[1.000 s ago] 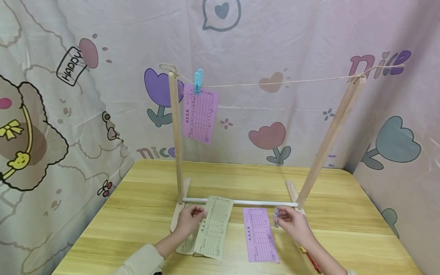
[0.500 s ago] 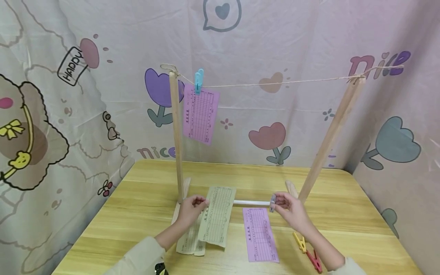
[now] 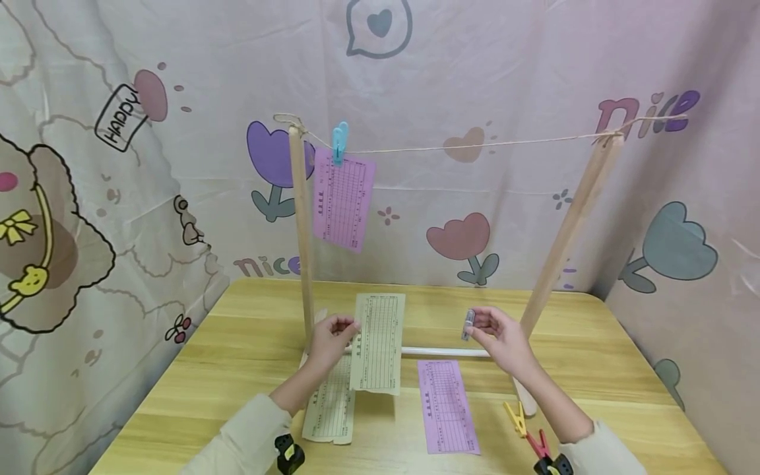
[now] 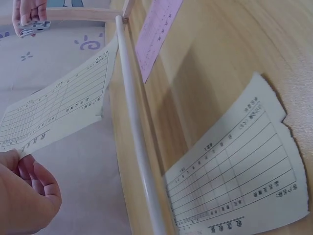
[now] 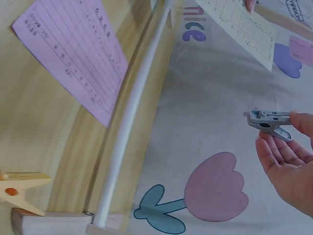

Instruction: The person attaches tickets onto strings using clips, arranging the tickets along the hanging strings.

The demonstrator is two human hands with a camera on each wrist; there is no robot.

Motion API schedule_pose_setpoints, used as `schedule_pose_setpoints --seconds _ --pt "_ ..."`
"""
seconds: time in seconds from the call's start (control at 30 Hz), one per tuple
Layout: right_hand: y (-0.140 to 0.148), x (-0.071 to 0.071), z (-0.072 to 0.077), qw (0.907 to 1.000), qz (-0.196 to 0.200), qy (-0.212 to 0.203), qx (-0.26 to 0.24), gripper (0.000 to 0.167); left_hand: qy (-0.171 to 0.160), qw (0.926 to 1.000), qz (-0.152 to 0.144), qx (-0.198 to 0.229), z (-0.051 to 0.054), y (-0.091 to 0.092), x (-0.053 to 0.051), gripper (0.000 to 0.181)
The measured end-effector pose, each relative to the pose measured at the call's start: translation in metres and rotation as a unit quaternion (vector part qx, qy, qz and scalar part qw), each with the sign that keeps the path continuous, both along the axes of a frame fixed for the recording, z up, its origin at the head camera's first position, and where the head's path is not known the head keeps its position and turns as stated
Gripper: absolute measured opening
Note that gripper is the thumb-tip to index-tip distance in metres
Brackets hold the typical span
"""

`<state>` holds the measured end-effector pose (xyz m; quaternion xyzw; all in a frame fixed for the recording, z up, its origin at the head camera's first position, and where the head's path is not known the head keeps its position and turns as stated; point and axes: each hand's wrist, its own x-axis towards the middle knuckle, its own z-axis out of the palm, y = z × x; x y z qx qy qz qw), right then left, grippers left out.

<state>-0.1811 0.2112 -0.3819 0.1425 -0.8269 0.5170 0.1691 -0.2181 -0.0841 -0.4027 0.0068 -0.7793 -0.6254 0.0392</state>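
My left hand (image 3: 334, 336) pinches the left edge of a pale green printed form (image 3: 378, 343), which hangs upright above the table in front of the white rod (image 3: 442, 351). In my right hand (image 3: 501, 340) a grey clothespin (image 3: 468, 324) is pinched between thumb and fingers; the right wrist view shows the clothespin (image 5: 269, 122) against the backdrop. Another pale green form (image 3: 329, 412) lies on the table below my left hand. A pink form (image 3: 448, 406) lies to its right. On the string (image 3: 445, 146), a blue clothespin (image 3: 339, 142) holds up another pink form (image 3: 343, 201).
Two wooden posts, left (image 3: 301, 231) and right (image 3: 570, 237), carry the string across the frame. A yellow clothespin (image 3: 516, 418) and a red clothespin (image 3: 539, 444) lie by my right forearm. A printed cloth backdrop (image 3: 404, 244) stands behind the table (image 3: 196, 396).
My left hand has lifted the pale green form up off the one beneath it. My right hand has risen with the grey clothespin, uncovering the yellow and red clothespins.
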Motion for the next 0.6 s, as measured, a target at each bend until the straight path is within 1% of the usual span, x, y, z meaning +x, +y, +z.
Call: schedule_pose_setpoints --seconds 0.13,0.23,0.4,0.6 --pt "0.000 -0.001 0.004 1.0000 0.003 0.006 0.006 0.030 0.004 1.0000 0.004 -0.001 0.002 0.001 -0.003 0.021" --pt "-0.001 -0.003 0.008 0.9997 0.001 0.014 0.020 0.030 0.005 1.0000 0.004 -0.004 0.004 0.001 -0.005 0.020" --pt "-0.002 -0.006 0.016 0.9989 -0.007 0.024 0.040 0.030 0.009 0.9999 0.006 -0.009 0.014 0.002 -0.008 0.019" --pt "-0.006 -0.010 0.028 0.9982 -0.014 0.042 0.041 0.030 0.015 0.9998 0.011 -0.005 0.027 0.005 -0.013 0.018"
